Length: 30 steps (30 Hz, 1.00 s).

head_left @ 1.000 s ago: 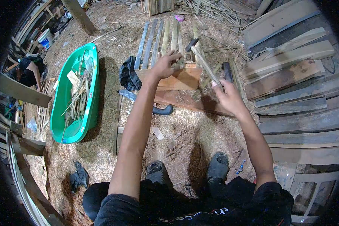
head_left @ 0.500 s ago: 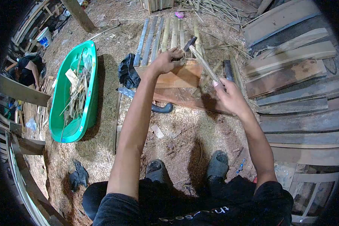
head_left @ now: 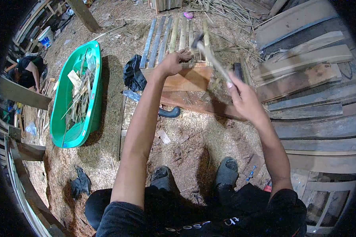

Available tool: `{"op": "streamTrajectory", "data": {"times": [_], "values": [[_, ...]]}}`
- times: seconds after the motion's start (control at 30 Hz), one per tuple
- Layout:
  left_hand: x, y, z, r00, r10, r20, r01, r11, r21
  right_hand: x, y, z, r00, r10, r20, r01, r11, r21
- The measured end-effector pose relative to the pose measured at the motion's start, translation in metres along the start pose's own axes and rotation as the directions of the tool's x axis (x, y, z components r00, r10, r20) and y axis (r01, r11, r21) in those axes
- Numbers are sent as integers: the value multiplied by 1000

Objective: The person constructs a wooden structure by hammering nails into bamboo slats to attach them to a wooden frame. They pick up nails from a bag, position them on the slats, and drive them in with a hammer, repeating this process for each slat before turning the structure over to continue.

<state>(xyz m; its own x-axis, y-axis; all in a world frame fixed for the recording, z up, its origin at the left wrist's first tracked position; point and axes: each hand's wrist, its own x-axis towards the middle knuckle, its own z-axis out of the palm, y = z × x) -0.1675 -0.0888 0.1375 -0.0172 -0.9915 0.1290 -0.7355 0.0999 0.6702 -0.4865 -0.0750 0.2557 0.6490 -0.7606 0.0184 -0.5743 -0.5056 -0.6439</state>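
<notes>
I see the right hand (head_left: 245,98) has drawn back a little, closed around one hammer (head_left: 216,64), its head now blurred; I judge the striking is mid-swing. The left hand (head_left: 173,64) stays at the top of one crate (head_left: 190,81), at twelve o'clock; whether it pinches anything, I can't tell. I count seven slats (head_left: 183,33) there, one tub (head_left: 94,94) toward ten, two sandals (head_left: 227,173) near six.
</notes>
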Motion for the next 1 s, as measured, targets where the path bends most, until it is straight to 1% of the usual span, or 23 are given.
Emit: {"op": "streamTrajectory", "data": {"times": [0.1, 0.13, 0.2, 0.23, 0.3, 0.33, 0.37, 0.4, 0.43, 0.5, 0.53, 0.57, 0.63, 0.7, 0.73, 0.83, 0.87, 0.93, 1.0], "values": [[0, 3, 0, 1000, 8, -12, -8, 1000, -5, 5, 17, 2, 997, -69, -17, 69, 998, 14], [0, 1, 2, 1000, 10, -26, -10, 1000, -16, 8, 21, 5, 985, -138, -102, 139, 990, 3], [-1, -5, 3, 999, 23, -28, -26, 993, -117, 8, 26, 13, 929, -263, -259, 266, 964, -26], [-1, -5, 4, 999, 33, -27, -37, 985, -167, 7, 25, 10, 970, -190, -151, 192, 981, -4], [-2, 0, 2, 999, 42, -26, -43, 999, -27, 6, 22, -3, 997, -40, 62, 39, 999, 12], [-3, 6, -1, 998, 46, -31, -45, 998, 44, 8, 22, -1, 989, -132, -67, 134, 991, 21], [-2, 8, -4, 998, 49, -34, -47, 998, 42, 10, 24, 7, 956, -221, -190, 229, 973, 20], [-3, 8, -3, 998, 47, -32, -45, 998, 37, 10, 25, 13, 904, -297, -307, 316, 949, 11], [-5, 9, -3, 999, 45, -29, -44, 998, 34, 9, 26, 11, 944, -264, -200, 270, 963, 3], [-8, 14, -6, 1000, 3, 0, -3, 1000, -20, 8, 29, 5, 984, -181, 7, 181, 983, -29], [-8, 18, -8, 1000, -13, 15, 13, 999, -46, 7, 27, 6, 984, -166, -71, 168, 986, 14], [-7, 22, -10, 1000, -3, -3, 3, 1000, -19, 6, 24, 8, 978, -153, -144, 162, 985, 55], [-10, 21, -7, 999, 5, -38, -4, 1000, 30, 6, 18, 7, 987, -103, -125, 112, 991, 69], [-8, 10, -4, 1000, 26, -17, -27, 997, -65, 4, 12, -3, 999, -17, 41, 17, 1000, 6], [-5, 5, -3, 999, 44, -6, -44, 993, -109, 3, 14, -2, 998, -56, -2, 56, 998, 7], [-5, 3, 0, 999, 31, -42, -33, 998, -52, 7, 28, 8, 982, -153, -109, 152, 988, -13], [-7, 5, 1, 1000, 8, -30, -9, 999, -35, 7, 31, 12, 979, -161, -127, 159, 987, -21], [-10, 22, -8, 999, -35, -4, 35, 999, 6, 8, 37, 15, 973, -194, -128, 191, 981, -32], [-11, 23, -6, 1000, -10, -24, 10, 1000, 1, 9, 41, 12, 965, -241, -101, 237, 970, -48]]}}
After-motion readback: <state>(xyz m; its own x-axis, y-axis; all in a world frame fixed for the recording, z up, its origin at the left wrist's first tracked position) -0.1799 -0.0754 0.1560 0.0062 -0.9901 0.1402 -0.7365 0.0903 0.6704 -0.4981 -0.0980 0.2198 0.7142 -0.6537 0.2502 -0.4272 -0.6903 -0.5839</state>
